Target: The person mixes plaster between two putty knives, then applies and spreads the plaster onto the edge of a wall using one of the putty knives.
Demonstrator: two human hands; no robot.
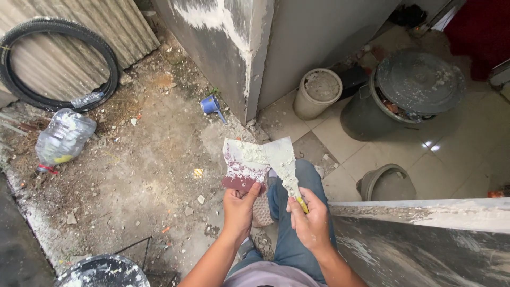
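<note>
My left hand [240, 208] grips the dark red base of a flat trowel plate [244, 162] smeared with pale putty. In my right hand [311, 219] is a putty knife [284, 162] with a yellow handle; its wide blade is coated in whitish-green putty and rests against the plate's right side. Both tools are held in front of me above my knee in blue jeans [289, 234]. A grey wall corner [249, 58] with patches of white filler stands just beyond the tools.
A grey ledge [419, 234] runs along the lower right. On the tiled floor stand a pale bucket [317, 93], a lidded dark bin [409, 93] and a small grey pail [385, 183]. Left are a tyre [58, 64], a plastic bottle [64, 137], a blue scoop [212, 106] and a putty-stained tub [103, 271].
</note>
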